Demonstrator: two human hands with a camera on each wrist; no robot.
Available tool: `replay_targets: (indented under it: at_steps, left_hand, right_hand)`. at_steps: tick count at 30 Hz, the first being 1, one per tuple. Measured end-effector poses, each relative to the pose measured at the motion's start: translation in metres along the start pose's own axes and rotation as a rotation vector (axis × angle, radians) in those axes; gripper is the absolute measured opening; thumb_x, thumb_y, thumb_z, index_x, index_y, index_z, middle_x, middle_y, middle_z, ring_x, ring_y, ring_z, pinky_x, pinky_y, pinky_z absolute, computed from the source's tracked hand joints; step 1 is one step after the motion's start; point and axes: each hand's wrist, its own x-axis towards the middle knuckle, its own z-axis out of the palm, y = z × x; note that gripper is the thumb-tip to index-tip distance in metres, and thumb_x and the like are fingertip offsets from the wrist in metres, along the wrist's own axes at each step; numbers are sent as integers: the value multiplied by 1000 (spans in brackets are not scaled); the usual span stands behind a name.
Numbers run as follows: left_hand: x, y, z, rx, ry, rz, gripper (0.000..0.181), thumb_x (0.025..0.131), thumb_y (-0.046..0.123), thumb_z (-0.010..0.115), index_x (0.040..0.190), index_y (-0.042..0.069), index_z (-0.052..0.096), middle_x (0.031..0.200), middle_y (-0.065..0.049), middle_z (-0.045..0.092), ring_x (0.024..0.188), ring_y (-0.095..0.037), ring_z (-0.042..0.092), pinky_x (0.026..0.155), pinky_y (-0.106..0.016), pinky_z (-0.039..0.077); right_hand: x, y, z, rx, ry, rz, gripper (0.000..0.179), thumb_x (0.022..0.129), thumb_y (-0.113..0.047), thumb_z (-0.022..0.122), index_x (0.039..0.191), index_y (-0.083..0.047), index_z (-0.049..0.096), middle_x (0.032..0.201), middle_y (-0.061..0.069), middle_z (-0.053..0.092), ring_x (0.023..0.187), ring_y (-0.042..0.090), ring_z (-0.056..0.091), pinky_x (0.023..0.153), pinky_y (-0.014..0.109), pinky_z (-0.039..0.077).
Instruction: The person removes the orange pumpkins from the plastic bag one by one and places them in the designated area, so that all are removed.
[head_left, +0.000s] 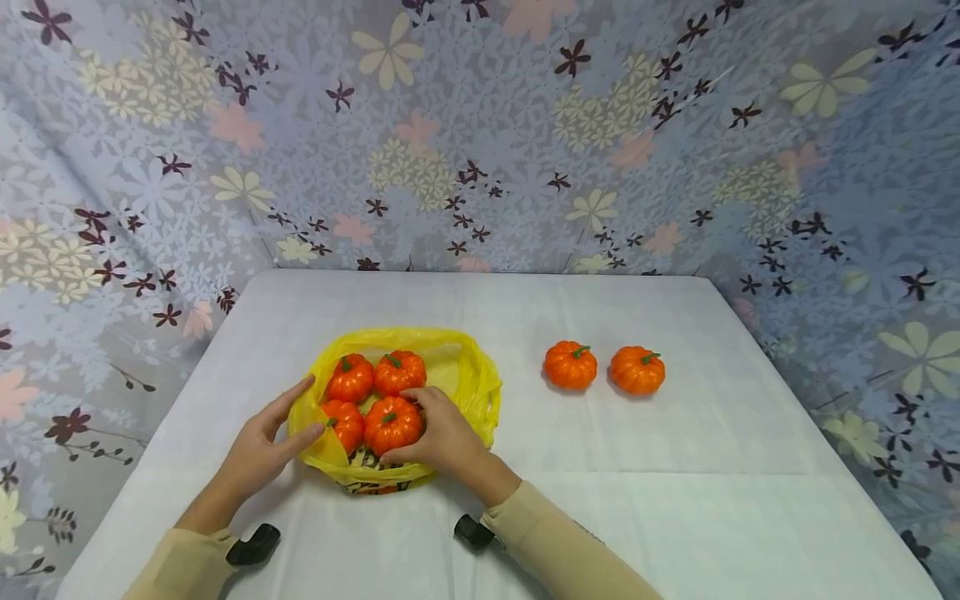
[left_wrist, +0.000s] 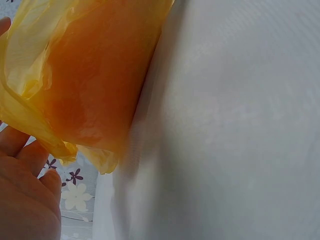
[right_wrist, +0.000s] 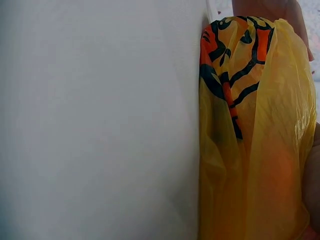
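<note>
A yellow plastic bag [head_left: 483, 400] stands wide-mouthed on the table, with several small orange pumpkins inside. My right hand [head_left: 450, 433] reaches over the bag's near right rim and grips the front right pumpkin [head_left: 392, 425], thumb on its near side and fingers on its far side. At the bag's left edge, my left hand [head_left: 262, 442] holds the rim, its thumb and fingers spread along the thin plastic. From the left wrist, the bag wall [left_wrist: 95, 75] glows orange, and part of the hand is hidden behind it. Black and orange print [right_wrist: 240, 65] marks the near side of the bag.
Two more pumpkins, one at the left [head_left: 570, 365] and one at the right [head_left: 637, 371], sit side by side on the white table [head_left: 675, 508], right of the bag. Floral cloth [head_left: 480, 133] hangs behind the table and along both sides.
</note>
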Motion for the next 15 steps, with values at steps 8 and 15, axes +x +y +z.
replay_targets:
  at_steps: [8, 15]
  left_hand:
    - [-3, 1, 0, -6, 4, 4, 70, 96, 20, 71, 157, 13, 37, 160, -12, 34, 147, -42, 22, 110, -75, 18]
    - [-2, 1, 1, -20, 14, 32, 70, 95, 17, 71, 156, 12, 38, 160, -13, 35, 147, -43, 23, 110, -74, 17]
  right_hand:
    - [-2, -2, 3, -8, 6, -8, 81, 68, -40, 95, 134, -11, 56, 131, 2, 54, 115, 19, 56, 98, 36, 52]
    - [-4, -4, 2, -1, 11, -19, 80, 69, -43, 93, 132, -12, 56, 128, 1, 54, 113, 16, 56, 96, 35, 52]
